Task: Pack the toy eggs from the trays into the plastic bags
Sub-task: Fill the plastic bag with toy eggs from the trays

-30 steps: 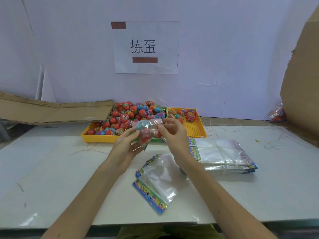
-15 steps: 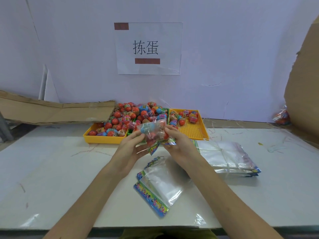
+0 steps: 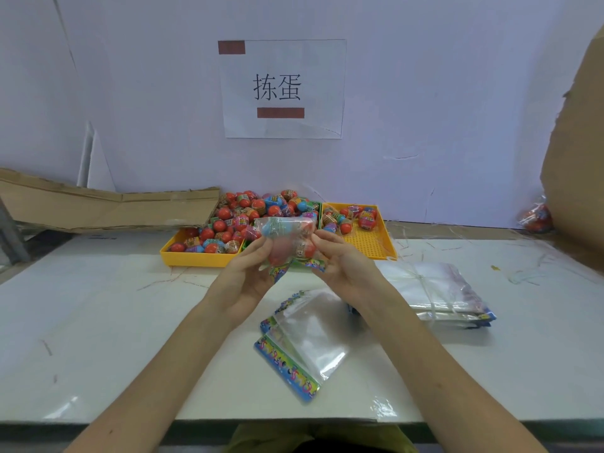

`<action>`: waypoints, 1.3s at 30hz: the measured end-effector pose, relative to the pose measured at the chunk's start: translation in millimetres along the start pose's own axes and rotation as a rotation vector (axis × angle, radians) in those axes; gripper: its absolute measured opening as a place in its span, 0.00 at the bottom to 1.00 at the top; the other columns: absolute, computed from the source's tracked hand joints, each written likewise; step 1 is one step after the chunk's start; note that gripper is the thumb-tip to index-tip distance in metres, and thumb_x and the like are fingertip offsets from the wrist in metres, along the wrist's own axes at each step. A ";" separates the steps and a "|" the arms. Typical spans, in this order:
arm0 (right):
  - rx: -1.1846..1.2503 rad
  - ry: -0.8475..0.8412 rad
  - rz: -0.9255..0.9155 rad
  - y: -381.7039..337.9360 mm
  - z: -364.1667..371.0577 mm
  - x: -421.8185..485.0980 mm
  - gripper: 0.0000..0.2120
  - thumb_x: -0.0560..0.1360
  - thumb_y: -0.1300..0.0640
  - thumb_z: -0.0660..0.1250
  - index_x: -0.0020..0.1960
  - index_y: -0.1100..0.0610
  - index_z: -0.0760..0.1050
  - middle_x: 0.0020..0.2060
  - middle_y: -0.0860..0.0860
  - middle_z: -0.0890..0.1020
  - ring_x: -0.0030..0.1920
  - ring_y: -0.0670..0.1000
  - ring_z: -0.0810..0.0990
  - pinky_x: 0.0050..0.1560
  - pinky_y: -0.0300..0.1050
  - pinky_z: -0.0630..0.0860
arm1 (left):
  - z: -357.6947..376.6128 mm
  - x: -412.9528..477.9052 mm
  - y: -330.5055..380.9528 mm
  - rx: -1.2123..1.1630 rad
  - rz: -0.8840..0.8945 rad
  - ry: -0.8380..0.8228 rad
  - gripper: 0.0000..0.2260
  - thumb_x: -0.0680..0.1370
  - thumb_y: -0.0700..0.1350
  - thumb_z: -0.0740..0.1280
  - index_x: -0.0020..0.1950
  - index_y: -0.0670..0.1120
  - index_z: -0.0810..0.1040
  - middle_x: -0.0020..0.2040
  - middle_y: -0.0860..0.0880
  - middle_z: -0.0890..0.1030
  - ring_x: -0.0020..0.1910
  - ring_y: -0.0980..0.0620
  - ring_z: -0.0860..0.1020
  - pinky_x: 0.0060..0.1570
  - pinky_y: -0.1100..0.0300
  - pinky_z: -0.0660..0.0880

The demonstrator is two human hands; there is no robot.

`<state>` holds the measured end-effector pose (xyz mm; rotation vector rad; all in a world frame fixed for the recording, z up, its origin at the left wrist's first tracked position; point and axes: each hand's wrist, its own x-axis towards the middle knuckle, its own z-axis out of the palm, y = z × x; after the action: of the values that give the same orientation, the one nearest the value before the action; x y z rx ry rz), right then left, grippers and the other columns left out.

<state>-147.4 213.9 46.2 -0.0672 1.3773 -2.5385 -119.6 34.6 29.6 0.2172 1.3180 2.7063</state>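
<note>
I hold a clear plastic bag [image 3: 285, 236] with red and blue toy eggs inside, above the table's middle. My left hand [image 3: 243, 277] grips its left side and my right hand [image 3: 343, 266] pinches its right side near the colourful printed edge. Behind it, the left yellow tray [image 3: 196, 259] is heaped with red, blue and wrapped toy eggs [image 3: 242, 217]. The right yellow tray [image 3: 369, 243] holds only a few eggs at its back. Two empty bags [image 3: 304, 341] with colourful headers lie flat on the table under my wrists.
A tied stack of empty bags [image 3: 438, 292] lies at the right. A flattened cardboard piece [image 3: 98, 207] leans at back left, a tall cardboard sheet [image 3: 575, 158] at right, with a filled bag of eggs [image 3: 536, 217] beside it. A paper sign [image 3: 281, 89] hangs on the wall.
Both hands have drawn the filled bag a little closer and turned it, so its printed edge now points down toward me.
</note>
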 end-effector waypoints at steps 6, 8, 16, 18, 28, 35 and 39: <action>-0.329 0.106 -0.261 10.6 9.3 3.9 0.15 0.82 0.53 0.66 0.64 0.60 0.76 0.55 0.53 0.82 0.54 0.44 0.83 0.48 0.46 0.83 | -1.9 4.2 -3.1 0.090 0.041 0.114 0.10 0.71 0.40 0.72 0.52 0.44 0.85 0.51 0.46 0.86 0.48 0.51 0.84 0.46 0.58 0.83; -0.295 0.048 -0.234 12.6 11.4 1.1 0.17 0.80 0.48 0.67 0.64 0.57 0.77 0.58 0.54 0.82 0.59 0.50 0.82 0.52 0.54 0.84 | -2.4 4.4 -2.1 0.079 0.056 0.146 0.09 0.70 0.40 0.73 0.49 0.45 0.85 0.49 0.46 0.86 0.45 0.52 0.85 0.42 0.59 0.83; -0.330 -0.022 -0.255 15.8 5.2 -2.0 0.11 0.75 0.58 0.74 0.52 0.65 0.81 0.46 0.58 0.83 0.49 0.53 0.85 0.46 0.44 0.82 | 3.0 -2.1 1.4 -0.008 -0.005 0.071 0.11 0.72 0.41 0.72 0.54 0.42 0.85 0.53 0.43 0.85 0.48 0.49 0.85 0.45 0.59 0.83; -0.267 -0.062 -0.222 14.3 3.7 -0.9 0.09 0.74 0.57 0.75 0.49 0.64 0.83 0.45 0.58 0.84 0.48 0.52 0.85 0.46 0.44 0.82 | 4.3 -2.6 1.9 -0.044 -0.013 0.067 0.13 0.73 0.41 0.71 0.57 0.41 0.84 0.54 0.42 0.85 0.49 0.48 0.85 0.46 0.58 0.83; -0.058 -0.194 -0.088 11.8 2.2 1.3 0.08 0.71 0.58 0.74 0.47 0.59 0.87 0.49 0.57 0.87 0.50 0.55 0.87 0.48 0.46 0.83 | 8.2 -4.6 2.4 -0.047 0.043 0.108 0.07 0.73 0.44 0.70 0.44 0.47 0.89 0.48 0.47 0.86 0.44 0.53 0.85 0.43 0.61 0.83; -0.009 -0.205 -0.067 8.3 3.3 -0.1 0.09 0.72 0.59 0.71 0.49 0.60 0.87 0.52 0.57 0.86 0.52 0.54 0.86 0.47 0.46 0.83 | 7.9 -5.1 3.3 -0.084 0.072 0.099 0.11 0.74 0.45 0.69 0.53 0.45 0.86 0.54 0.46 0.86 0.49 0.51 0.85 0.51 0.57 0.82; -0.014 -0.218 -0.070 5.2 4.3 -3.3 0.10 0.72 0.60 0.70 0.52 0.62 0.85 0.52 0.58 0.85 0.53 0.54 0.86 0.47 0.46 0.83 | 9.5 -8.2 4.4 -0.064 0.079 0.053 0.11 0.75 0.46 0.67 0.50 0.48 0.89 0.54 0.46 0.86 0.51 0.51 0.85 0.52 0.58 0.82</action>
<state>-142.5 208.5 44.5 -0.3892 1.3287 -2.4887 -110.0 37.7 38.3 0.1969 1.2600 2.8337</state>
